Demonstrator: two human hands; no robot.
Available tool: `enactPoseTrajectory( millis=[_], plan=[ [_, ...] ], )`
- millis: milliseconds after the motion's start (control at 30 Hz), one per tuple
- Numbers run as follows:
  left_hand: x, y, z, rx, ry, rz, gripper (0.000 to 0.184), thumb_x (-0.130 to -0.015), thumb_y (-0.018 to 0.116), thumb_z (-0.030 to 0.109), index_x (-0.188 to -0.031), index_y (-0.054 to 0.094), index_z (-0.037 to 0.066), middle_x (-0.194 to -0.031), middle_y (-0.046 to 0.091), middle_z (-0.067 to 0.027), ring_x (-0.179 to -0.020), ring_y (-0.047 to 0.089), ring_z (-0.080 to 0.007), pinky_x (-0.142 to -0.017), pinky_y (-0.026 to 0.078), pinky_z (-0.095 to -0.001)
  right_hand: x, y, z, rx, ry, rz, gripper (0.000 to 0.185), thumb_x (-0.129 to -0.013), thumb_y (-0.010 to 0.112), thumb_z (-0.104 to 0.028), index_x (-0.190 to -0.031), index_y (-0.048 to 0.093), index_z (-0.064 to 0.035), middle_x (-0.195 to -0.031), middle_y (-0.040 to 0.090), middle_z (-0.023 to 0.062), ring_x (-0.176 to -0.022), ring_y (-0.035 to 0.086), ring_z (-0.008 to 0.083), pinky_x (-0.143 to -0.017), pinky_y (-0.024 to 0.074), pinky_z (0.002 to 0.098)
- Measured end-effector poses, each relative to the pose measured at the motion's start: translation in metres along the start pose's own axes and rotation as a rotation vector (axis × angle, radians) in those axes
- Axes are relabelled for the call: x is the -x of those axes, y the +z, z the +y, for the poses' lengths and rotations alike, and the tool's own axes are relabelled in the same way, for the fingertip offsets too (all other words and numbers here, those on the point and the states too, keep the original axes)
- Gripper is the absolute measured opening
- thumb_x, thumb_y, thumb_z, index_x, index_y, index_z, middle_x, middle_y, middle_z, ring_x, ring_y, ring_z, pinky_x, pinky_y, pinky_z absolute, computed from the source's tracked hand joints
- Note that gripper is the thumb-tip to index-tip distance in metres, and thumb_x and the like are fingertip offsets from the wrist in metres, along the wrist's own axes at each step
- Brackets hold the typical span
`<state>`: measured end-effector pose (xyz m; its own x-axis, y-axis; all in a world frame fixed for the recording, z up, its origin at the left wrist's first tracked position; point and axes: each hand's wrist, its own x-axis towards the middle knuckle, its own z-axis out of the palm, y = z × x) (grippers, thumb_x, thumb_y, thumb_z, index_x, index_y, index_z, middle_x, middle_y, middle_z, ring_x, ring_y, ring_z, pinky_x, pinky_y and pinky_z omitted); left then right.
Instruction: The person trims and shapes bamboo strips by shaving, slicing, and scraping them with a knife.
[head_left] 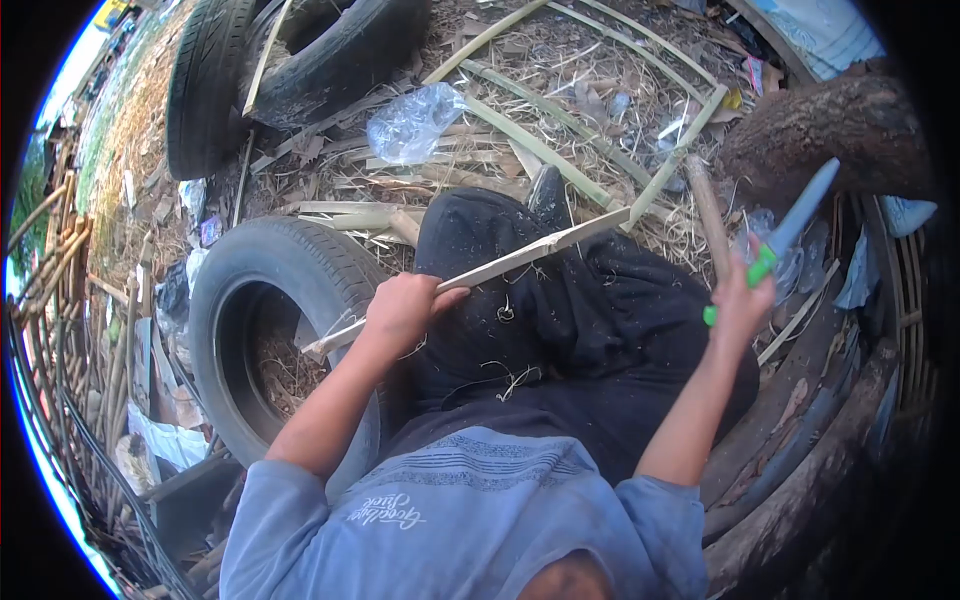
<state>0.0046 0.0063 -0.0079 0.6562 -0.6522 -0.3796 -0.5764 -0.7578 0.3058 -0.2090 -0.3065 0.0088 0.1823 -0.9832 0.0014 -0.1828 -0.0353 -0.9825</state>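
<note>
My left hand (pixel 402 312) is closed around a long, flat bamboo strip (pixel 540 250), which lies slanted across my lap. One end of the strip passes over the tire's edge at the left; the other points up to the right, past my knee. Out to the right, my right hand (pixel 738 300) grips a knife (pixel 805 208) by its green handle, with the wide blade pointing up and away. Blade and strip are apart. Small curled shavings (pixel 515 383) cling to my dark trousers (pixel 600 320).
A tire (pixel 225 330) lies by my left side, and more tires (pixel 330 70) stand at the far left. Split bamboo pieces (pixel 550 150), dry shavings and a clear plastic bag (pixel 415 122) cover the ground ahead. Thick logs (pixel 820 130) lie to the right.
</note>
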Motion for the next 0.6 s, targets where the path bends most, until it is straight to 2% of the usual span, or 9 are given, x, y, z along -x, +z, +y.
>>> enactPoseTrajectory(
  millis=[67, 100, 167, 233, 267, 333, 467, 533, 600],
  plan=[
    [-0.004, 0.001, -0.007, 0.090, 0.014, -0.051, 0.057, -0.086, 0.060, 0.055, -0.074, 0.067, 0.000, -0.068, 0.062, -0.0236, -0.073, 0.063, -0.0412, -0.067, 0.049, -0.0480, -0.005, -0.024, 0.005, 0.091, 0.003, -0.011, 0.029, -0.092, 0.061, -0.011, -0.120, 0.060, -0.0036, -0.060, 0.048, -0.0044, -0.040, 0.036, 0.0015, -0.036, 0.0249, 0.0201],
    [-0.006, -0.001, -0.010, 0.106, 0.000, -0.032, 0.057, -0.086, 0.060, 0.055, -0.074, 0.067, 0.000, -0.068, 0.062, -0.0236, -0.073, 0.063, -0.0412, -0.067, 0.049, -0.0480, -0.002, -0.032, 0.013, 0.135, -0.006, -0.063, 0.029, -0.091, 0.062, -0.011, -0.119, 0.061, -0.0018, -0.067, 0.055, -0.0004, -0.041, 0.038, 0.0027, -0.037, 0.0279, 0.0204],
    [-0.012, -0.007, -0.016, 0.191, -0.032, -0.191, 0.062, -0.085, 0.059, 0.058, -0.074, 0.068, -0.002, -0.067, 0.061, -0.0236, -0.070, 0.063, -0.0398, -0.067, 0.049, -0.0457, 0.010, -0.040, 0.034, 0.251, -0.001, -0.148, 0.028, -0.090, 0.062, -0.012, -0.115, 0.062, 0.0005, -0.075, 0.060, 0.0033, -0.043, 0.042, 0.0045, -0.039, 0.0314, 0.0210],
    [-0.015, -0.016, -0.011, 0.163, -0.022, -0.224, 0.064, -0.085, 0.059, 0.060, -0.073, 0.068, -0.002, -0.065, 0.061, -0.0219, -0.068, 0.064, -0.0381, -0.067, 0.049, -0.0442, 0.025, -0.046, 0.063, 0.276, 0.008, -0.226, 0.024, -0.089, 0.064, -0.011, -0.108, 0.064, 0.0020, -0.074, 0.060, 0.0018, -0.043, 0.043, 0.0048, -0.039, 0.0317, 0.0218],
    [-0.016, -0.019, -0.008, 0.121, 0.001, -0.281, 0.066, -0.085, 0.058, 0.062, -0.073, 0.068, -0.002, -0.064, 0.061, -0.0203, -0.067, 0.064, -0.0364, -0.067, 0.049, -0.0428, 0.041, -0.037, 0.047, 0.194, 0.153, -0.250, 0.017, -0.088, 0.065, -0.011, -0.101, 0.065, 0.0001, -0.065, 0.055, -0.0018, -0.040, 0.041, 0.0036, -0.036, 0.0288, 0.0217],
    [-0.017, -0.020, -0.003, 0.260, 0.011, -0.335, 0.065, -0.089, 0.055, 0.060, -0.073, 0.068, -0.002, -0.064, 0.063, -0.0172, -0.067, 0.065, -0.0330, -0.067, 0.050, -0.0416, 0.060, -0.027, 0.052, 0.128, 0.202, -0.263, 0.011, -0.089, 0.065, -0.012, -0.087, 0.061, -0.0028, -0.057, 0.048, -0.0047, -0.037, 0.038, 0.0024, -0.034, 0.0267, 0.0214],
    [-0.017, -0.021, 0.021, 0.390, 0.127, -0.426, 0.057, -0.097, 0.049, 0.049, -0.081, 0.067, -0.002, -0.068, 0.064, -0.0143, -0.067, 0.063, -0.0265, -0.067, 0.049, -0.0390, 0.092, 0.005, 0.036, -0.061, 0.221, -0.316, 0.014, -0.091, 0.063, -0.015, -0.086, 0.056, -0.0050, -0.056, 0.045, -0.0046, -0.037, 0.037, 0.0021, -0.034, 0.0259, 0.0207],
    [-0.018, -0.019, 0.034, 0.489, 0.208, -0.453, 0.053, -0.098, 0.049, 0.045, -0.082, 0.064, -0.003, -0.066, 0.060, -0.0118, -0.063, 0.057, -0.0218, -0.065, 0.047, -0.0378, 0.103, 0.015, 0.025, -0.233, 0.196, -0.429, 0.021, -0.098, 0.049, -0.021, -0.088, 0.056, -0.0033, -0.064, 0.050, -0.0001, -0.050, 0.044, 0.0034, -0.042, 0.0341, 0.0230],
    [-0.015, -0.018, 0.048, 0.500, 0.217, -0.477, 0.046, -0.100, 0.049, 0.038, -0.085, 0.060, -0.004, -0.065, 0.056, -0.0100, -0.062, 0.051, -0.0194, -0.063, 0.044, -0.0372, 0.109, 0.021, 0.016, 0.116, -0.121, -0.532, 0.024, -0.098, 0.046, -0.021, -0.090, 0.055, -0.0009, -0.068, 0.053, 0.0067, -0.055, 0.054, 0.0160, -0.051, 0.0417, 0.0327]
  ],
)
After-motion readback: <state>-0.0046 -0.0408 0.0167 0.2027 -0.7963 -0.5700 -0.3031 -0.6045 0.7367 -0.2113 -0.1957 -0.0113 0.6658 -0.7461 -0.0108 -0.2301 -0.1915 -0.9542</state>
